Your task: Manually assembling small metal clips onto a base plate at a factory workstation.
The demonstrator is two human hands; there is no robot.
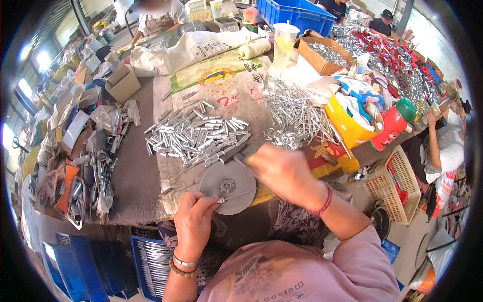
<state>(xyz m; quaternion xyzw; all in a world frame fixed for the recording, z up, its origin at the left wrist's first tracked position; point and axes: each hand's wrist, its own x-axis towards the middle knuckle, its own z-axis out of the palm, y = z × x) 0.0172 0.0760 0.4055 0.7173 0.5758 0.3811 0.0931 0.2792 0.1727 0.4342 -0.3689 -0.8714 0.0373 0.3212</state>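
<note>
With thumb and forefinger, my left hand (193, 215) pinches a small silver metal fitting (220, 201) with a thin rod (240, 195) running out of it to the right. Both lie over a round grey metal disc (211, 180) at the table's near edge. My right hand (284, 168), smeared by motion, is closed around the handle of a small hammer (232, 153), held just above the disc's far side. Beyond the disc spreads a pile of short silver metal tubes (193, 133). To its right lies a heap of thin metal rods with fittings (292, 108).
A yellow box (347, 123) and a red bottle with a green cap (395, 123) stand on the right. Behind are a clear cup (285, 43) and a cardboard box of parts (324, 53). Tools in bags (100, 161) crowd the left. A co-worker (160, 20) sits opposite.
</note>
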